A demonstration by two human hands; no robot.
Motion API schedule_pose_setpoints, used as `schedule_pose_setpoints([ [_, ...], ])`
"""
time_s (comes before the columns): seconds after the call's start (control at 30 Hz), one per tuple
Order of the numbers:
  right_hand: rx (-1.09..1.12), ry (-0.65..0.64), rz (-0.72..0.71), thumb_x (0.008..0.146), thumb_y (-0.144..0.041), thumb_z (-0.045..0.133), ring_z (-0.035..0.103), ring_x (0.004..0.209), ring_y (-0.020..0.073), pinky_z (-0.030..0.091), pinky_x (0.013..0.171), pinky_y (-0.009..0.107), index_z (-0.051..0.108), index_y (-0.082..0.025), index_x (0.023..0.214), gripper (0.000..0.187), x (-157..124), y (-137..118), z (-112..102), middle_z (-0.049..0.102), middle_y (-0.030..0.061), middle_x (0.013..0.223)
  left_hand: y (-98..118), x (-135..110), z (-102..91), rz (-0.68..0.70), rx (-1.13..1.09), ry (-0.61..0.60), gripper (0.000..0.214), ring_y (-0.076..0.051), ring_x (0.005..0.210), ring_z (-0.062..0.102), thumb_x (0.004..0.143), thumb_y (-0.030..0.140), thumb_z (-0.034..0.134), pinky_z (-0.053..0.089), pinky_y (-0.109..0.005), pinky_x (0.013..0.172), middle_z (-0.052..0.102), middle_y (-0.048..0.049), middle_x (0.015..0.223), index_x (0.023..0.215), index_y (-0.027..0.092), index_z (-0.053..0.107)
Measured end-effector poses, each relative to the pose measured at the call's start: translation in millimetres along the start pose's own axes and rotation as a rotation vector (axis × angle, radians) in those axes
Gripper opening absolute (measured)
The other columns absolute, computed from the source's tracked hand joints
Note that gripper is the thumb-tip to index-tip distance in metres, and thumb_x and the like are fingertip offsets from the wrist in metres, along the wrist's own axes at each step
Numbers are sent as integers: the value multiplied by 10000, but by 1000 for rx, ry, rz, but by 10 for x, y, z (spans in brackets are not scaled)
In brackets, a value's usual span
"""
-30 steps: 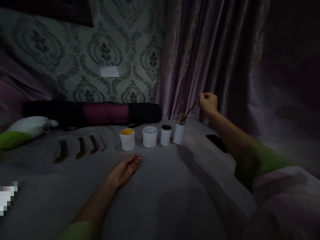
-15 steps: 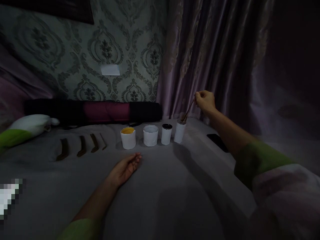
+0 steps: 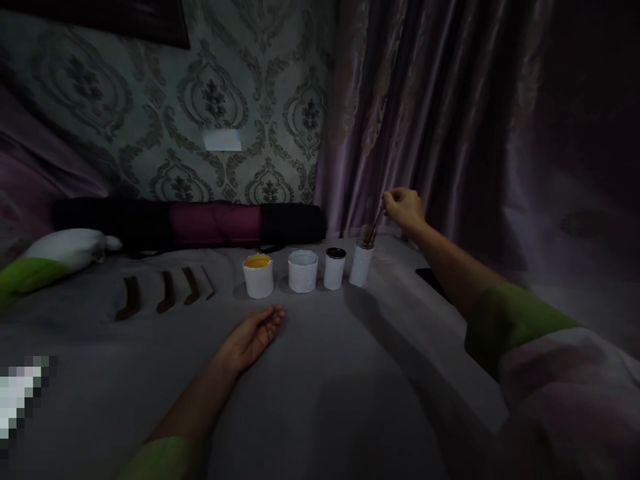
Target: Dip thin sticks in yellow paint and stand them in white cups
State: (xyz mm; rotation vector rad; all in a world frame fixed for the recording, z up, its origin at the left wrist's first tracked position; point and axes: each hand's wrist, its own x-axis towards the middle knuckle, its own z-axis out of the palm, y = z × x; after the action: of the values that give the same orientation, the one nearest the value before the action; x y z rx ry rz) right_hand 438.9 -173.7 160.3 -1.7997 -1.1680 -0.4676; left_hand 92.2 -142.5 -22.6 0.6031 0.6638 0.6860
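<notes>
The right hand (image 3: 404,208) pinches the upper end of a thin brown stick (image 3: 377,223) between thumb and fingertips, in a narrow grip. The stick slants down leftward to the mouth of the slim white cup (image 3: 360,265), where brown stems (image 3: 369,237) project; whether its lower tip lies inside cannot be told. This cup ends a row on the grey sheet (image 3: 310,373); leftward follow a dark-topped cup (image 3: 333,270), a pale tub (image 3: 303,273) and a yellow-filled tub (image 3: 259,279), all upright. The left hand (image 3: 253,339) rests in front of the yellow-filled tub, apart from it, its fingers loosely curled in a half-open grip. Farther left lie three brown tools (image 3: 167,288) and a thin rod (image 3: 208,283); behind stretches a black-and-maroon roll (image 3: 215,223). A dark slab (image 3: 429,279) lies partly behind the right forearm (image 3: 450,257).
</notes>
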Motion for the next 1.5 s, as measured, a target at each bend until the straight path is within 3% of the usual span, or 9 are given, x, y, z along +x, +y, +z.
schedule_pose_setpoints([
  [0.63, -27, -113, 92, 777, -312, 450, 605, 693, 170, 453, 668, 273, 633, -142, 741, 253, -180, 48, 118, 638, 60, 654, 2, -10, 20, -2, -12, 21, 147, -75, 568, 574, 810, 31, 435, 501, -155, 522, 613, -90, 717, 827, 48, 579],
  [0.93, -60, -153, 92, 775, -313, 449, 610, 697, 153, 449, 653, 248, 663, -140, 790, 276, -226, 157, 219, 660, 56, 735, 4, -11, 24, -1, -6, 16, 133, -76, 566, 574, 803, 32, 452, 496, -157, 515, 614, -87, 718, 832, 46, 581],
  [1.5, -134, -276, 125, 754, -311, 501, 606, 788, 154, 433, 684, 232, 687, -154, 855, 263, -349, 187, 182, 671, 44, 804, 8, -2, -11, -5, -7, -6, 124, -78, 570, 574, 798, 38, 464, 496, -161, 514, 610, -81, 717, 840, 53, 579],
])
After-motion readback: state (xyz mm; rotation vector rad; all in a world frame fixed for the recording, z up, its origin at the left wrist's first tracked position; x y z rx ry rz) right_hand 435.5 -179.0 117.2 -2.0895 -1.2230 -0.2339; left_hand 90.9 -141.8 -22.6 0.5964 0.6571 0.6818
